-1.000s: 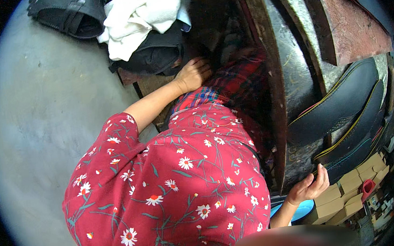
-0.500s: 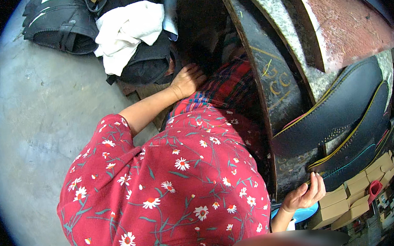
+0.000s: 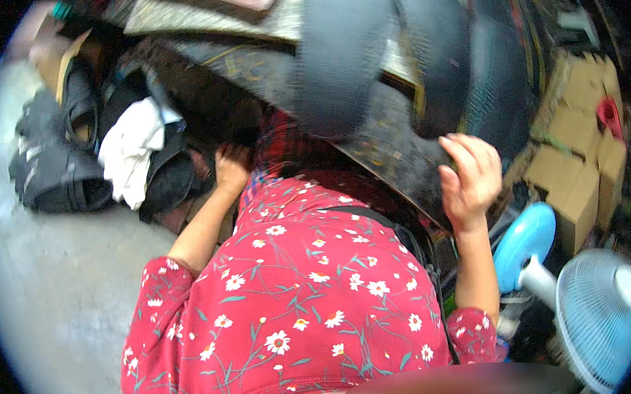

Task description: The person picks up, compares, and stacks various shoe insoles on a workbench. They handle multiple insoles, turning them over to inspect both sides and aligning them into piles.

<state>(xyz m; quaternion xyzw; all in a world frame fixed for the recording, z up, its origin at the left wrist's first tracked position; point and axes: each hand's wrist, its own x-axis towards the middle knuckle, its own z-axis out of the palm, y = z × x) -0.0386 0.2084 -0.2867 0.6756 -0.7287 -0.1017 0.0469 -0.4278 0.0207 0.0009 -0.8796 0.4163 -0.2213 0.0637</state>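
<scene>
R hand [image 3: 471, 176] up at near edge of worktable [image 3: 394, 152], palm side-on, fingers loosely curled, part-open; thumb well apart from fingertips. Mid black panel [image 3: 437, 44], curved, yellow edging, lies on table just beyond those fingertips, lower end just beside them; contact or tiny gap, can't tell (blur). Left black panel [image 3: 340, 52] also on table, further off, L of fingertips. Third panel [image 3: 498, 68], teal stitching, to R of mid one, beyond knuckles.

L hand [image 3: 234, 166] low by lap, next to plaid cloth [image 3: 280, 136] & black strapped item [image 3: 168, 183]; finger spread/grip can't tell, too dark. White cloth [image 3: 131, 153] farther L, on pile. Cardboard boxes [image 3: 566, 182] R of R hand; blue fan [image 3: 607, 314] lower R, nr forearm.
</scene>
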